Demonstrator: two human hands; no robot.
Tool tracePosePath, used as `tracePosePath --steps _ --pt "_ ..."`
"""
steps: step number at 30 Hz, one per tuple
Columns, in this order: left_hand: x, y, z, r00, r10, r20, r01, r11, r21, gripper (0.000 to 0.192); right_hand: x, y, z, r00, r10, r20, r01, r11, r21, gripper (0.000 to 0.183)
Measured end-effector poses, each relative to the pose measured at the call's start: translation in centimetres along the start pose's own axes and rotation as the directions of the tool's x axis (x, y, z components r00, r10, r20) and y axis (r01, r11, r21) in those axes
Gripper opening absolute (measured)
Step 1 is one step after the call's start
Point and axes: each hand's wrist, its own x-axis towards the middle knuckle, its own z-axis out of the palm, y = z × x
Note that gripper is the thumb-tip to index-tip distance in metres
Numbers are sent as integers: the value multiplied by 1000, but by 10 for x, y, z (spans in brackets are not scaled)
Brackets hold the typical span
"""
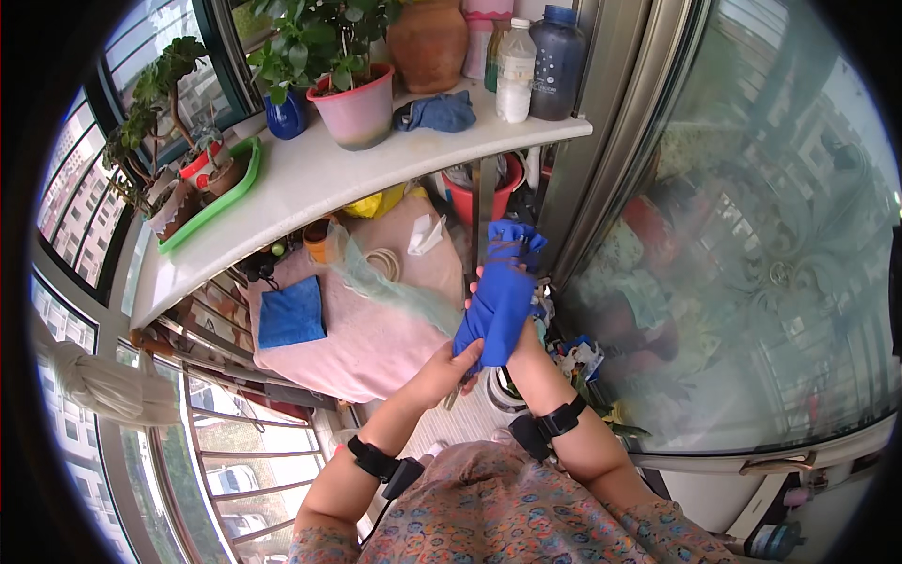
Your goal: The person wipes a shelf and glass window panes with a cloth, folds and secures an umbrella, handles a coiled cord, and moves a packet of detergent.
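Both of my hands hold a blue fabric bundle (pixel 497 303) in front of my body; it looks like a folded umbrella, with a bunched end pointing away from me. Around its lower end, my left hand (pixel 454 366) is closed, thumb on top, and a short piece like a handle sticks out below. My right hand (pixel 521 335) supports the bundle from beneath and the right side, mostly hidden by the cloth. Fingertips show along the bundle's left edge. Beyond it is a low surface covered with a pink cloth (pixel 366 338), bearing a folded blue cloth (pixel 290 312) and a sheer pale green fabric (pixel 387 289).
A white curved shelf (pixel 296 187) holds a pink flowerpot (pixel 356 109), a green tray (pixel 211 204) of potted plants, a clear plastic bottle (pixel 516 70) and a dark blue bottle (pixel 557 63). Under it stands a red bucket (pixel 486 197). A glass door (pixel 733 282) is at the right, barred windows at the left.
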Motion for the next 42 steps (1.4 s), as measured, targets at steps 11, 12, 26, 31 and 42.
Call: tracePosePath --steps 11,12,26,31,42 --pt "-12 13 -3 934 347 -88 -212 734 646 63 -10 -4 6 984 -55 -172 26 985 -168 56" --pt "-17 27 -3 993 114 -4 -112 982 154 65 -19 -9 18 997 -16 -72 11 998 -67 53" --pt "-11 6 23 805 504 -314 143 348 926 63 -26 6 43 948 -161 -275 62 940 -335 37" --pt "-25 26 -8 902 431 -26 -167 404 899 73 -22 3 17 980 87 -176 -101 992 -75 41" --pt "-25 10 -32 971 -2 237 129 843 -523 72 -18 8 5 918 244 312 -157 948 -278 49"
